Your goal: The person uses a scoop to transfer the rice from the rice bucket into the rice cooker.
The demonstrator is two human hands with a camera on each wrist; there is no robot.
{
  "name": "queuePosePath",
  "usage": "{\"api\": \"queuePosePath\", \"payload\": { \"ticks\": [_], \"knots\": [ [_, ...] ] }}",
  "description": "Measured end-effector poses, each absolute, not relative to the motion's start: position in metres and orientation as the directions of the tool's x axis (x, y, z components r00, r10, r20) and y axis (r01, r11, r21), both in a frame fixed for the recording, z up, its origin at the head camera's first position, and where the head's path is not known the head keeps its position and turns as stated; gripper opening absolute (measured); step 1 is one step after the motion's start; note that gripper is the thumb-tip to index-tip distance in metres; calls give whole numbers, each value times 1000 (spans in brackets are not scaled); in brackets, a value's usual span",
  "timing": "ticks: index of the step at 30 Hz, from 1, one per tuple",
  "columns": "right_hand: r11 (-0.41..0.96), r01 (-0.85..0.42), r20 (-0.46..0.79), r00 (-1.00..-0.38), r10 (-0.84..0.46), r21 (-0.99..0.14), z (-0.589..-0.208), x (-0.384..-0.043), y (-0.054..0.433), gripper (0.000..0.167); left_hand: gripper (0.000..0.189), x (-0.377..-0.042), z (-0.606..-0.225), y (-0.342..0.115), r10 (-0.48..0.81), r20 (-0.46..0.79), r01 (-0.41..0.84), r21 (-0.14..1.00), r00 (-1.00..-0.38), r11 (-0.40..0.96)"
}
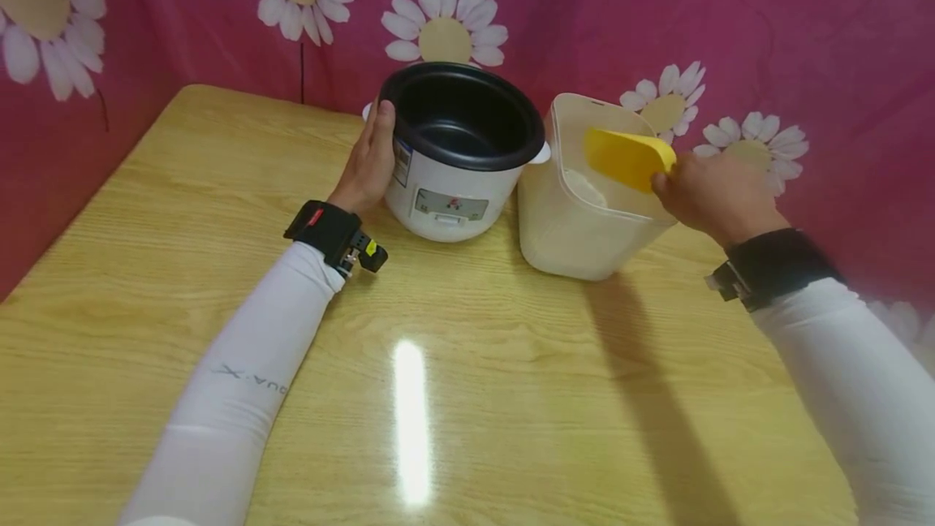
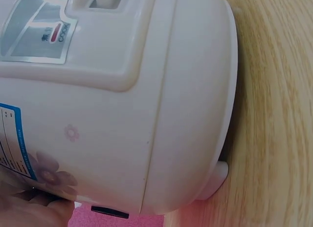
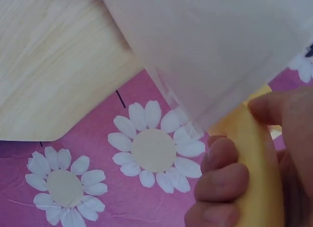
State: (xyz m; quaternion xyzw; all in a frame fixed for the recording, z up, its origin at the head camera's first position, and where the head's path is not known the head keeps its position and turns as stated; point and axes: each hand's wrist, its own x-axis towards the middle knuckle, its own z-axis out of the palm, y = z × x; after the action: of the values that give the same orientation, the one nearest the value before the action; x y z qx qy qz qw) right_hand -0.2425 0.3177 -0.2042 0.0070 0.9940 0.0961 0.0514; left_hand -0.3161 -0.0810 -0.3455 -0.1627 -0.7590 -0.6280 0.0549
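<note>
Your left sleeve [image 1: 237, 388], white and marked with dark lettering, is stretching up across the wooden table [image 1: 511, 396], and a black strap [image 1: 321, 230] is circling that wrist. Beyond it, your left hand [image 1: 368, 159] is resting against the left side of the rice cooker [image 1: 504, 189]; its fingers are lying fairly straight, touching the side rather than wrapping round anything. The rice cooker is standing upright on the table near the pink flowered cloth [image 1: 584, 6], its black pot [image 1: 462, 154] opening upward and its grey panel [image 1: 475, 208] facing you. Just right of it, a pale tub [image 1: 562, 234] is standing on the table, with something white showing low inside; whether tub and cooker are touching, you are not seeing clearly. Within the tub's mouth, above the white contents, a yellow scoop [image 1: 621, 157] is slanting. Your right hand [image 1: 712, 189] is gripping its handle, fingers and thumb curling closely round it. Another black strap is circling that wrist, and your right sleeve [image 1: 840, 364] is filling the lower right.
</note>
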Motion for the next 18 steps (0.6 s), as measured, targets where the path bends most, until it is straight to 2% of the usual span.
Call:
{"api": "queuePosePath", "payload": {
  "ticks": [3,8,14,18],
  "knots": [
    [984,-7,-126,-992,16,180,-207,-247,314,40,61,-315,-344,-81,180,289,317,936,-940,151],
    [984,-54,-62,-997,-44,172,-213,-248,310,29,61,-312,-343,-80,175,275,303,940,-945,158],
    [964,-121,-46,-993,-113,236,-219,-255,301,27,61,-310,-344,-81,171,279,308,936,-945,173],
    [969,-132,-65,-991,-121,207,-222,-261,296,26,60,-310,-344,-81,175,295,323,932,-940,164]
  ]
}}
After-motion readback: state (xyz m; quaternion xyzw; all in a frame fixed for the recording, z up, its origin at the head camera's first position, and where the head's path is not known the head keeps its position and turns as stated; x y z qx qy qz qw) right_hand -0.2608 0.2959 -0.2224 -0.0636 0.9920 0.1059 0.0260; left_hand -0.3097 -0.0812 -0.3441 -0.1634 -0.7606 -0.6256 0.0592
